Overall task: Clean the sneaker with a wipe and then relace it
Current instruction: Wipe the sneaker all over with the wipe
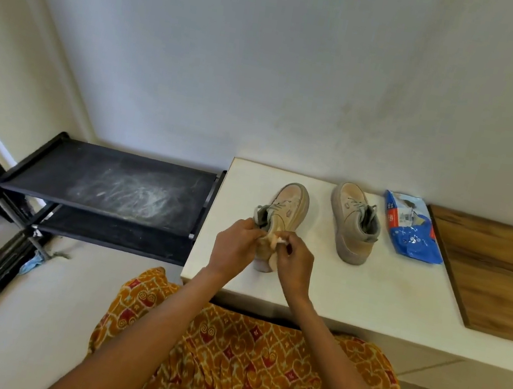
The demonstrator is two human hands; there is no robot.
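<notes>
A beige sneaker point(290, 204) with grey laces stands on the white counter point(367, 289), heel toward me. My left hand point(235, 246) grips its heel at the collar. My right hand point(297, 259) pinches a small crumpled wipe point(276, 239) against the back of the heel. A second matching sneaker point(353, 223) stands to the right, laced, apart from both hands.
A blue wipe packet point(412, 232) lies right of the second sneaker, beside a wooden panel point(501, 273). A dusty black shoe rack point(115, 187) stands left of the counter. A wall rises behind. My orange patterned garment point(238, 366) fills the foreground.
</notes>
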